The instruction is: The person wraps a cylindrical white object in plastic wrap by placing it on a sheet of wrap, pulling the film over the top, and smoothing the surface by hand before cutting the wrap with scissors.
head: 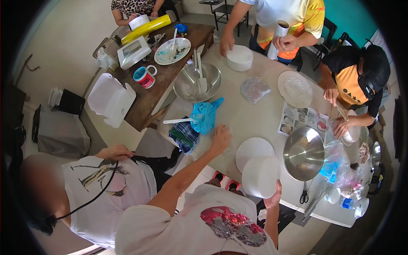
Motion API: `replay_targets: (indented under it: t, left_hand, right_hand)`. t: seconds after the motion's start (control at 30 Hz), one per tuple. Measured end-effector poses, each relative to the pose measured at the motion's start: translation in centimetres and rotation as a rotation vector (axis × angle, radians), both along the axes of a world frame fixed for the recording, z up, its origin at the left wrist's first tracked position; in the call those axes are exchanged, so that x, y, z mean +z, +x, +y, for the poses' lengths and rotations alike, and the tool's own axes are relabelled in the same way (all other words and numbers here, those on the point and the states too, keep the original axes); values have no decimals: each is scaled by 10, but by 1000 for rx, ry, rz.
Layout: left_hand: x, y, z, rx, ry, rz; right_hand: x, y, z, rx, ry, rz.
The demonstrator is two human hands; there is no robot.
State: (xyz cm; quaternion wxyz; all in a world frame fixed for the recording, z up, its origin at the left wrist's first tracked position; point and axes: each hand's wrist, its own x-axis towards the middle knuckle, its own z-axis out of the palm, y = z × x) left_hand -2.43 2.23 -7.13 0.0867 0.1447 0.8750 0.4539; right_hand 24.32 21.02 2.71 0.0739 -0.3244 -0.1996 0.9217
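My right hand (273,195) grips the lower right edge of a thick white disc (259,177), tilted on its side at the table's edge. Behind it a thin white round board (253,149) lies flat, partly covered by the disc. My left hand (220,139) is over the beige table (242,118) with fingers loosely bent, holding nothing. Just beyond it are a crumpled blue plastic bag (206,116), a white-handled utensil (178,121) and a plaid cloth (185,135). A steel bowl (212,71) with a whisk (197,76) and a white spatula (202,79) stands farther off.
Right of the disc are a steel bowl (303,149), scissors (304,197), a printed picture sheet (288,118) and plastic bags (339,162). One person sits close at left; three others are around the tables. A white round block (239,59) and a white plate (295,89) lie across the table.
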Motion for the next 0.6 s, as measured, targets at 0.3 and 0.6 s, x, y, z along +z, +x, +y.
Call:
replay_targets:
  t: [0.3, 0.6]
  left_hand:
    - [0, 33, -40, -517, -381, 407]
    - [17, 15, 16, -155, 147, 83]
  right_hand:
    - [0, 60, -10, -243, 34, -143]
    - [-2, 94, 14, -407, -9, -141]
